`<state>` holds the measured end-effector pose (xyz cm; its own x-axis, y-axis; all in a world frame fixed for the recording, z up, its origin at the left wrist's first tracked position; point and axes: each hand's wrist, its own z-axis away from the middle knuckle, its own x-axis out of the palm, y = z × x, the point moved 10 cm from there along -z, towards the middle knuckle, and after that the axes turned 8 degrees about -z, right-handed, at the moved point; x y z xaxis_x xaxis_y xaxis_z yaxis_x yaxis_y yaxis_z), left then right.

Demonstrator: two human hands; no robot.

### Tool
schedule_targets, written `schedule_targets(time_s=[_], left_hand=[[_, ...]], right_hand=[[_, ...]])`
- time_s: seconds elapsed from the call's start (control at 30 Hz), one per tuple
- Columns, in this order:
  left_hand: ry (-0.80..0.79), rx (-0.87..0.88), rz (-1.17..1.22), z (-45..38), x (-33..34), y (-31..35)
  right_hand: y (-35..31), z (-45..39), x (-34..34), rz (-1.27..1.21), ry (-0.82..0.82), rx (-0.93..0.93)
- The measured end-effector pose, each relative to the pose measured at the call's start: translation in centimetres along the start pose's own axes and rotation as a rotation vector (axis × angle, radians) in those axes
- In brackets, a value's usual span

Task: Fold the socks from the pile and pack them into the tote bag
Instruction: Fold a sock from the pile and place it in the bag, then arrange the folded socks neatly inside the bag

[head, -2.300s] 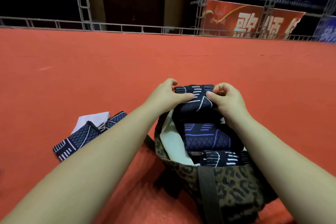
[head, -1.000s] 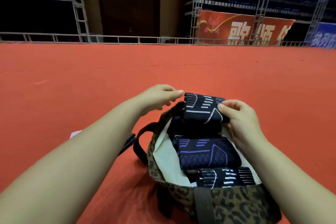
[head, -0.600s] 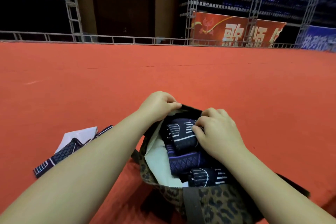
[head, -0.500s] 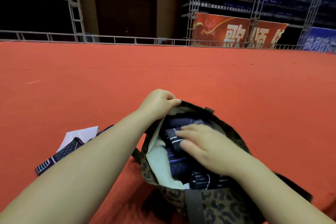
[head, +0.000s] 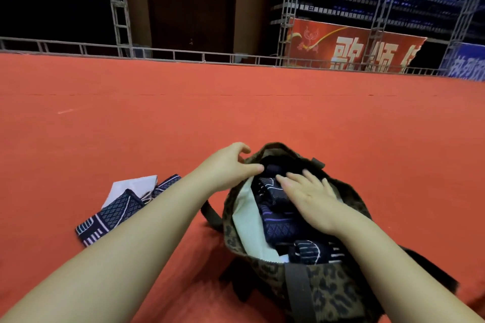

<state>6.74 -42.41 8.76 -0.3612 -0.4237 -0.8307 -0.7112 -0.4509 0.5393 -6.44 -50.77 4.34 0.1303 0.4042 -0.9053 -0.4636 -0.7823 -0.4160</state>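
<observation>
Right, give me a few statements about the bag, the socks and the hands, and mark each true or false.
1. The right hand lies flat on the folded socks inside the bag. True.
2. The left hand lifts a sock clear of the bag. False: it holds the bag's rim open.
3. Socks on the floor lie left of the bag. True.
4. The bag is plain white outside. False: it is leopard print; only the lining is pale.
</observation>
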Motion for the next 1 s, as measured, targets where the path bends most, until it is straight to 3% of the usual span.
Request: schedule_targets(time_s=[0.13, 0.2, 0.27, 0.47, 0.57, 0.67, 0.8, 0.87, 1.0], left_hand=[[-0.048, -0.018, 0.137, 4.0, 0.2, -3.0], [-0.018, -0.010, 0.230, 5.8, -0.1, -4.8], [0.025, -0.039, 0.294, 7.2, -0.3, -7.4], [0.087, -0.214, 0.380, 11.4, -0.2, -17.5], [0.235, -0.335, 0.391, 13.2, -1.2, -22.2], [0.430, -0.425, 0.419, 14.7, -2.5, -26.3], [0.467, -0.459, 0.467, 14.9, -2.1, -28.9], [0.457, -0.434, 0.450, 14.5, -2.0, -29.2], [0.444, -0.403, 0.404, 14.3, -1.8, -29.2]], right_hand=[[-4.0, 2.3, -3.1, -0.057, 0.169, -0.130], [-7.2, 3.5, -3.7, -0.205, 0.258, -0.202], [-10.3, 3.8, -2.1, -0.315, 0.218, -0.233], [-16.9, 1.9, 5.2, -0.320, 0.082, -0.263], [-19.0, -0.1, 8.8, -0.338, 0.037, -0.267], [-19.7, -4.5, 11.9, -0.532, 0.028, -0.192], [-17.7, -11.5, 16.3, -1.122, -0.017, 0.156], [-16.8, -14.3, 17.6, -1.139, -0.003, 0.279], [-17.1, -17.9, 18.4, -0.894, 0.020, 0.287]])
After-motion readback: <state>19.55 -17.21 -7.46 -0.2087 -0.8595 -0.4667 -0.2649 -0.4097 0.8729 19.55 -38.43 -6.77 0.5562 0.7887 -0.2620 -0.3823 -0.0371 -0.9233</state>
